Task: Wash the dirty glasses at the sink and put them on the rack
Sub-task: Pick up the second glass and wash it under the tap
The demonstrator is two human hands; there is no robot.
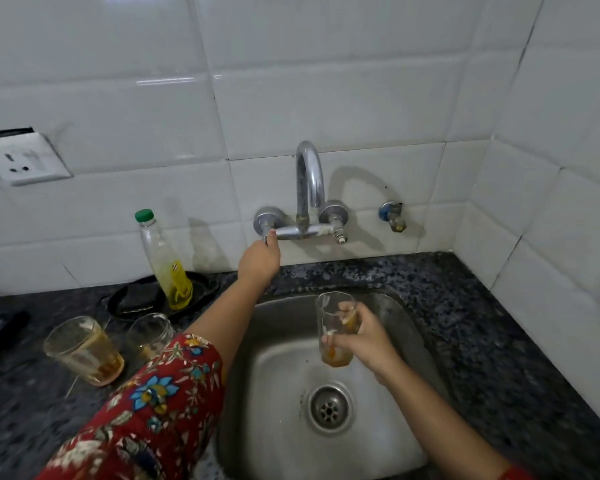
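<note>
Over the sink [281, 375], right hand [364, 336] is wrapped round a dirty glass [327, 318]; up at 11 o'clock the left hand [260, 259] pinches the tap handle [266, 234]

No words are showing clearly. The clear plastic bottle with a green cap [160, 252] is carrying a yellow label [176, 269], but its print is too blurry.

Dark speckled stone tabletop [465, 306], steel sink [274, 393] sunk into it near the wall corner. Left of the sink, two upright glasses close together: front glass [84, 349] with amber dregs, second glass [148, 334] just behind-right. Behind them, black tray [201, 285] carrying a green-capped bottle [165, 261] and a dark scrub pad [137, 299]. Blurry dark object [4, 334] at the far left, can't identify.
</note>
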